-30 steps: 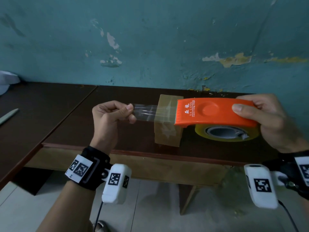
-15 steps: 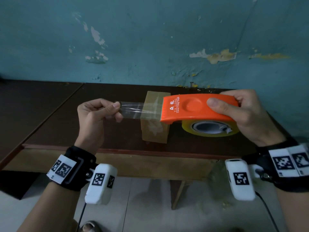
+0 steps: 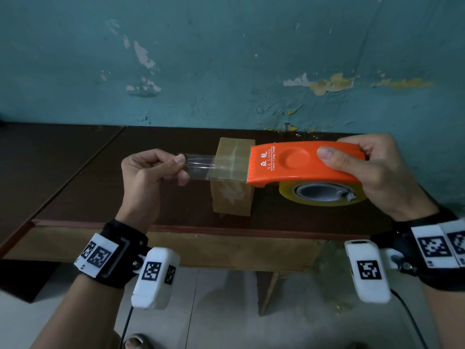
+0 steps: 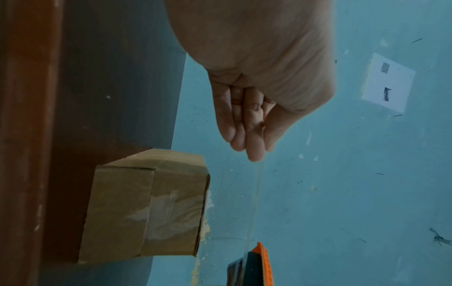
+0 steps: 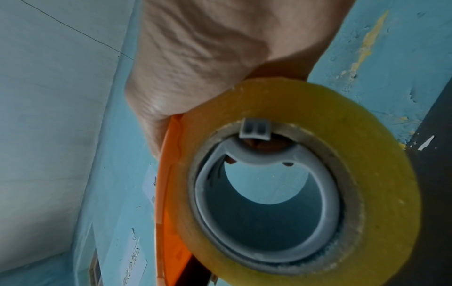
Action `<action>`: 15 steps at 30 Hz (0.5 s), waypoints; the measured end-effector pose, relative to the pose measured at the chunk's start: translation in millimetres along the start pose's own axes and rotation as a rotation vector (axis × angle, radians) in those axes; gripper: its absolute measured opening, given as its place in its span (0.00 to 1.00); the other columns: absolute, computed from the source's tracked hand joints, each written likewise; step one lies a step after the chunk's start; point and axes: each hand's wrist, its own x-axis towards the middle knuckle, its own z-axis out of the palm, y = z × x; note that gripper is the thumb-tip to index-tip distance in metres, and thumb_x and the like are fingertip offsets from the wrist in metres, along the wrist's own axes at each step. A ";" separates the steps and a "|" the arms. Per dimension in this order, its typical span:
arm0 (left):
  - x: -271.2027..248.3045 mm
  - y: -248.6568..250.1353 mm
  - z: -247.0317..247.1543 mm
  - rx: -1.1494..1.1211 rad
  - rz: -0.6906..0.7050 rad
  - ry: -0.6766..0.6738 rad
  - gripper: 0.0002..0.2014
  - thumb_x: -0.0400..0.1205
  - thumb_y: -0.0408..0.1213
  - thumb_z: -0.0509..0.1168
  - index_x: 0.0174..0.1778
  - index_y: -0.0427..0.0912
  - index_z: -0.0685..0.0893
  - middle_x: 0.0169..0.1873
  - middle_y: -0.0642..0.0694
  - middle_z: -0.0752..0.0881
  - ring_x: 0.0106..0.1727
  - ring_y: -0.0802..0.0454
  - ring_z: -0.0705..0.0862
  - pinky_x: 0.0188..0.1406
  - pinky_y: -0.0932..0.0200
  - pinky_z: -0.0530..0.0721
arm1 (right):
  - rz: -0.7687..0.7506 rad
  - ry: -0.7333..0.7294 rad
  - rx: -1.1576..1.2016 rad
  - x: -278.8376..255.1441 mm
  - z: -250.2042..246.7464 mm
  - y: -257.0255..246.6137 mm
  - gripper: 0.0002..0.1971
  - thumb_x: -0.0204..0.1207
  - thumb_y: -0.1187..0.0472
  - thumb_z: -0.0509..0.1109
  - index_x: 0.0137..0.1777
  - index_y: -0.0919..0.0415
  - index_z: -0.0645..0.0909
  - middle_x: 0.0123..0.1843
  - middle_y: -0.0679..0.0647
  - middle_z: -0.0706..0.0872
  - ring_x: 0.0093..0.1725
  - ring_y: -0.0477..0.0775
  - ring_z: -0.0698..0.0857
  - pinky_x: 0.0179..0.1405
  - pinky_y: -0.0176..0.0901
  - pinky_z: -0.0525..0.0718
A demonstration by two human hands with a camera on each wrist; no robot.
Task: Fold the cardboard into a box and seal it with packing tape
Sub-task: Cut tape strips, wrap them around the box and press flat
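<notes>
The cardboard box stands folded, mid-frame on the table, already partly taped. Left hand pinches the clear tape strip; right hand grips the orange dispenser. Best keep the strip taut and centred over the seam before lowering. Box contents: cannot tell.
</notes>
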 end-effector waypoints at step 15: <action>0.9 2.8 -7.0 0.048 0.035 -0.026 0.11 0.77 0.27 0.75 0.29 0.35 0.86 0.21 0.43 0.87 0.20 0.51 0.83 0.28 0.60 0.84 | -0.039 -0.036 -0.117 -6.5 -2.5 -6.4 0.27 0.73 0.40 0.73 0.27 0.63 0.79 0.24 0.58 0.80 0.22 0.48 0.79 0.25 0.31 0.74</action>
